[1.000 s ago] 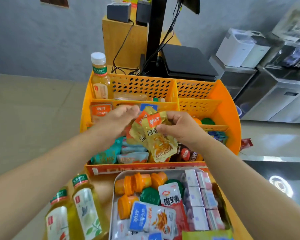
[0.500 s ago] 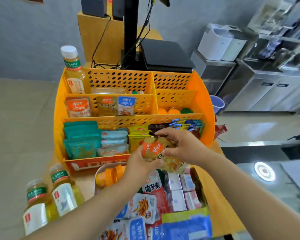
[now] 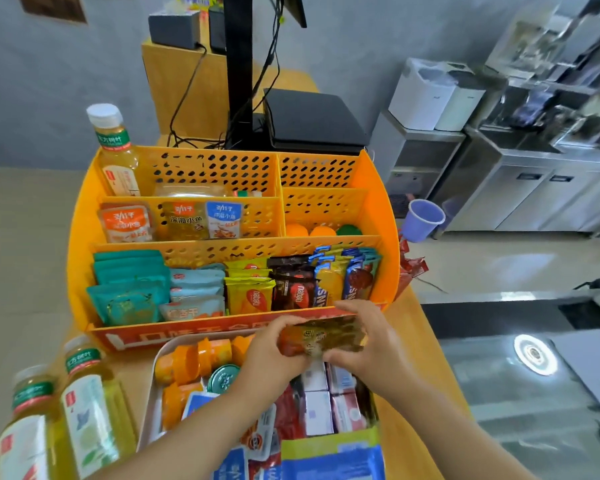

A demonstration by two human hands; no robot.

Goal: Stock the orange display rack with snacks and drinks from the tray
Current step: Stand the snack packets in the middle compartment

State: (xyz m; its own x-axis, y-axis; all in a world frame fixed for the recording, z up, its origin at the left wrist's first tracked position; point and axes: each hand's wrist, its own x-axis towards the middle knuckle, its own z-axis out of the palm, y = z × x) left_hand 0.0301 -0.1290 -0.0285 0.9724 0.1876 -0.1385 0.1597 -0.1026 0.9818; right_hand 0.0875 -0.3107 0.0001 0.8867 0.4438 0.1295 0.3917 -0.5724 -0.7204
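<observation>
The orange display rack [image 3: 378,188] stands on a wooden counter, its front row packed with snack packets and its middle row holding three fish-snack packs. One tea bottle [image 3: 116,152] stands in its back left compartment. In front of it lies the tray [image 3: 152,403] with orange jelly cups, small boxes and packets. Above the tray's far end, my left hand [image 3: 274,355] and my right hand [image 3: 368,337] together hold a yellow-orange snack packet [image 3: 321,336], pinching it from either side. The packet is blurred.
Two tea bottles [image 3: 87,403] stand on the counter left of the tray. A black monitor stand [image 3: 238,74] and scale [image 3: 312,123] sit behind the rack. A purple cup [image 3: 421,220] and red wrappers [image 3: 411,268] lie to the right, near steel cabinets.
Both hands came down from in front of the rack's middle rows to just above the tray's far end, still holding yellow packets. The rack's rows are now unobstructed.
</observation>
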